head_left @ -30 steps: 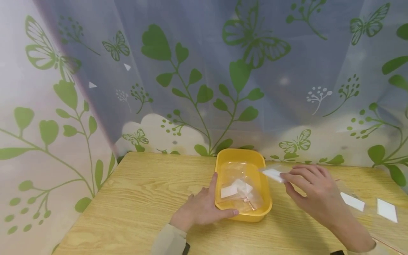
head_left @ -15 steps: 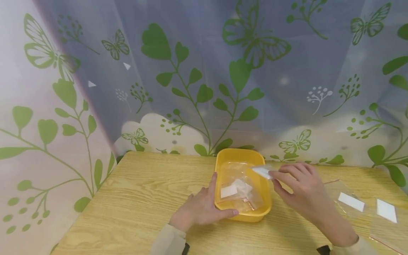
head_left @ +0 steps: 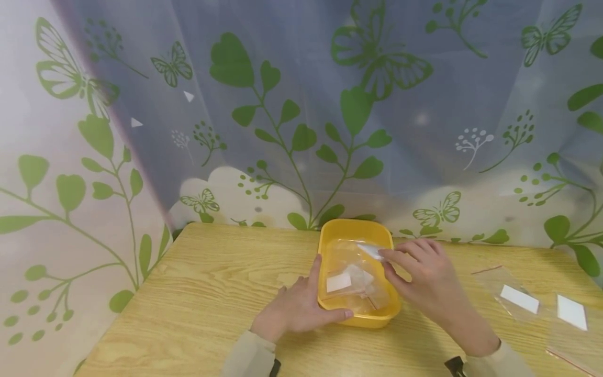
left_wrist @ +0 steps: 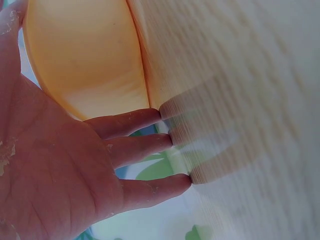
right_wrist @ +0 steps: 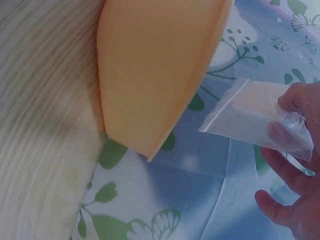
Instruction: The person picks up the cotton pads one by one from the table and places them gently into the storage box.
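Note:
A yellow plastic tray stands on the table against the curtain, with several clear zip bags holding white pieces inside. My left hand rests at its near left corner, index finger along the side wall and thumb over the front rim. The other fingers of that hand are straight, tips on the tabletop in the left wrist view. Between thumb and fingertips, my right hand pinches a clear zip bag with a white piece in it, over the tray's right part. In the right wrist view this bag hangs beyond the tray's wall.
Two more zip bags with white pieces lie on the table at the right, one bag nearer the tray and another bag at the edge of view. A patterned curtain hangs right behind the wooden table.
My right hand has moved left with the pinched zip bag, from beside the tray to above its inside. The left hand and the tray have stayed in place.

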A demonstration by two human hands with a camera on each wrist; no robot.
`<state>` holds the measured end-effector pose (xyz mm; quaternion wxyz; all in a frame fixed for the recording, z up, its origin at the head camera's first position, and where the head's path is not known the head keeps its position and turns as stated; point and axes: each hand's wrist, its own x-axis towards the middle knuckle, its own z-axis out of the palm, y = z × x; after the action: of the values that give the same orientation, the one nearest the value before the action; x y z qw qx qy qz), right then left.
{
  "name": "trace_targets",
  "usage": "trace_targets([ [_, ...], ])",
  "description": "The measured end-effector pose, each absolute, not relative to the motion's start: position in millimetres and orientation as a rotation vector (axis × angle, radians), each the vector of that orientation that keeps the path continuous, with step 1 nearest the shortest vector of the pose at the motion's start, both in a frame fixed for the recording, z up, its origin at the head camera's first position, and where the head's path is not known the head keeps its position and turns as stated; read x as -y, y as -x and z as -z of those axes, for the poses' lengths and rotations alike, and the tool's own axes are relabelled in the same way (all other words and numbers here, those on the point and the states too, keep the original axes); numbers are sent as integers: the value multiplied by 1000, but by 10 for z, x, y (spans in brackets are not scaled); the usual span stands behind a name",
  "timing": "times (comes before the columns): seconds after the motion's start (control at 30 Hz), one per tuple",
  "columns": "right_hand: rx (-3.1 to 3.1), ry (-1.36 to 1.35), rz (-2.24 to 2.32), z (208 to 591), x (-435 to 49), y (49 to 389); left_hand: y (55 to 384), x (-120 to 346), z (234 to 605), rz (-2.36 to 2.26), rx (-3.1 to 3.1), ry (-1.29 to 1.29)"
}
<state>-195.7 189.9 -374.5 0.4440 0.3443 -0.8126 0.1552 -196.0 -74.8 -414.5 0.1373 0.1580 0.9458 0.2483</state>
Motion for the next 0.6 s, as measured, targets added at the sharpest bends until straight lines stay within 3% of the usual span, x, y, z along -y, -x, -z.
trace_targets([
  [0.6, 2033, -827, -382, 3882, -1648, 2197, 1960, 730, 4149, -685, -2745, -455],
])
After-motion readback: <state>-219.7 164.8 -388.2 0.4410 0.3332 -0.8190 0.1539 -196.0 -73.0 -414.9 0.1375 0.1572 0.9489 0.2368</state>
